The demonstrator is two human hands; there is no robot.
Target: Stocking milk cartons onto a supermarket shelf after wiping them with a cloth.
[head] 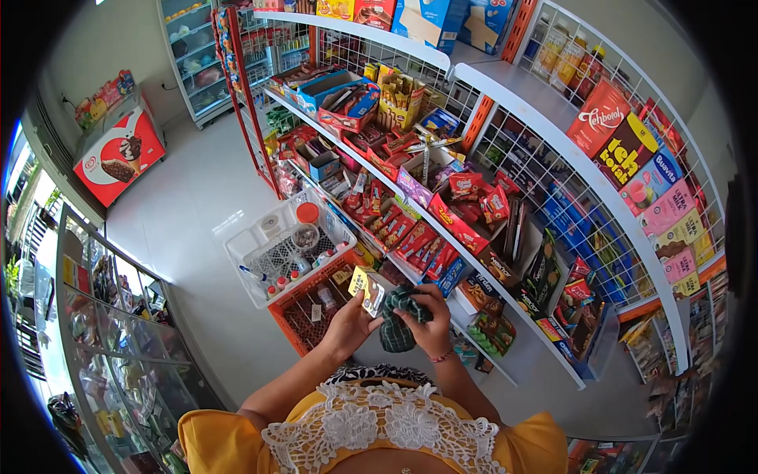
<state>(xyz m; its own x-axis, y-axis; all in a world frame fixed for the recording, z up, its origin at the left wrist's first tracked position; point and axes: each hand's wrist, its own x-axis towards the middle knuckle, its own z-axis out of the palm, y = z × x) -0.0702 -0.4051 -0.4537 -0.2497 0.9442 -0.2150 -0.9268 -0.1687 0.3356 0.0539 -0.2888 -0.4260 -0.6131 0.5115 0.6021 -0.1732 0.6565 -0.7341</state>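
In my left hand (345, 327) I hold a small Ultra Milk carton (369, 290), yellow with a brown lower part. My right hand (431, 323) grips a bunched dark green checked cloth (400, 323) right beside the carton. Part of the cloth hangs below my fingers. Both hands are close together in front of my body. Beyond them is an orange plastic crate (285, 324) holding a few items, and against it a white plastic basket (240, 260) with small bottles and a red-lidded jar (307, 220).
Snack shelves (355, 145) with packets and boxes run from ahead to my right. Drink cartons (666, 207) stand in a row on the upper right shelf. A glass display case (127, 332) is at left. An ice cream freezer (121, 157) stands farther back.
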